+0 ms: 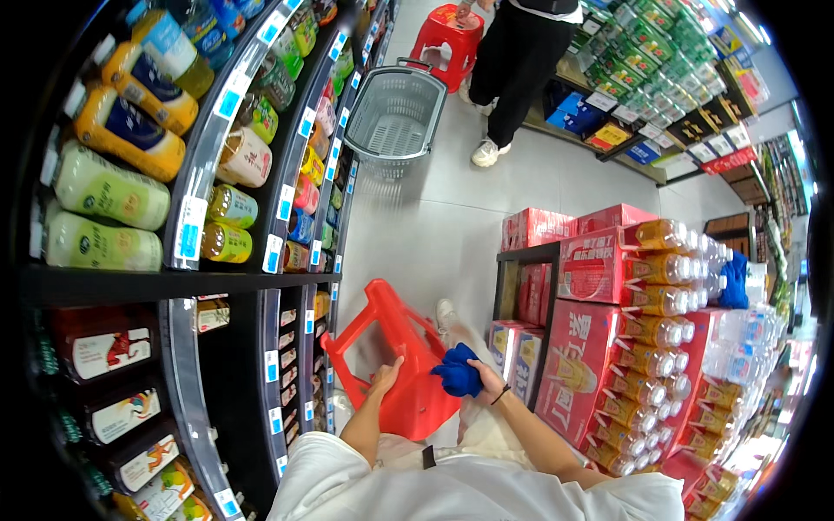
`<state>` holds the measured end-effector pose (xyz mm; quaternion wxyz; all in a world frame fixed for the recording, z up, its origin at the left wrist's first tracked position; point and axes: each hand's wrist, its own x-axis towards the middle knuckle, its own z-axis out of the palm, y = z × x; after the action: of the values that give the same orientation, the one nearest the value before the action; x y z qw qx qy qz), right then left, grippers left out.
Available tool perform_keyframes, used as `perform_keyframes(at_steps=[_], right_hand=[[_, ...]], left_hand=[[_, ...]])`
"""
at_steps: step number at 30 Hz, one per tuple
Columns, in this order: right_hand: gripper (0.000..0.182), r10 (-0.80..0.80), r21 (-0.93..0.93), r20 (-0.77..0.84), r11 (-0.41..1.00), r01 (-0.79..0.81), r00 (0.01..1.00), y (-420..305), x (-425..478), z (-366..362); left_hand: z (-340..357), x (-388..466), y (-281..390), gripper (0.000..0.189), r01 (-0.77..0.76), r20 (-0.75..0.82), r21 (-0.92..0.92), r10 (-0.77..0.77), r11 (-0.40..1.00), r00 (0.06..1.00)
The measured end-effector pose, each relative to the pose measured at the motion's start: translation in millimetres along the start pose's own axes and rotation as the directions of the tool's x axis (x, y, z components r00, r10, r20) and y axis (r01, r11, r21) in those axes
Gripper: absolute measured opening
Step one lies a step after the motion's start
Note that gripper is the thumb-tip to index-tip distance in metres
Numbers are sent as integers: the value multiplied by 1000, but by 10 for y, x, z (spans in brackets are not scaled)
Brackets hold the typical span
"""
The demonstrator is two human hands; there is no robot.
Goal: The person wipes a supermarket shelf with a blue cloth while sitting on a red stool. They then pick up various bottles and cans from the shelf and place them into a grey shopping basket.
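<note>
My left hand [387, 378] grips a red plastic stool [409, 371] by its side. The stool is tipped over in front of my body, with its legs pointing away from me to the upper left. Bunched up in my right hand [487, 383] is a blue cloth [459, 370], close beside the stool's right side. A dark band circles my right wrist.
Drink shelves [293, 146] with price tags line my left. Ahead, a grey plastic basket [395, 111] stands near another red stool [448, 39] and a person in black trousers [531, 62]. Red drink cartons [583, 365] and bottles [658, 325] are stacked at my right, with another blue cloth [733, 280] beyond.
</note>
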<state>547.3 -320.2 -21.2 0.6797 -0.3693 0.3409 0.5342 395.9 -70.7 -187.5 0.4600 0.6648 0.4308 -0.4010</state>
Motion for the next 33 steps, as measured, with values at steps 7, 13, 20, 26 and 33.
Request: perform_keyframes(at_steps=[7, 13, 20, 26, 33], right_hand=[[42, -208, 102, -48, 972, 212, 977, 22, -467, -38], [36, -369, 93, -145, 919, 384, 918, -573, -334, -712], [41, -424, -136, -368, 905, 403, 828, -1127, -200, -1309], [41, -463, -290, -358, 880, 375, 811, -1400, -197, -1424], [42, -406, -397, -355, 881, 258, 842, -1733, -426, -1109]], left_hand=[[-399, -665, 466, 88, -73, -15, 139, 75, 988, 997], [-752, -358, 747, 89, -32, -154, 35, 37, 999, 987], [-867, -747, 1634, 86, -150, -112, -499, 108, 853, 988], [-1200, -1483, 2501, 78, -184, -6, -823, 315, 537, 949], [-1488, -2271, 2954, 72, -249, -87, -922, 465, 298, 881]])
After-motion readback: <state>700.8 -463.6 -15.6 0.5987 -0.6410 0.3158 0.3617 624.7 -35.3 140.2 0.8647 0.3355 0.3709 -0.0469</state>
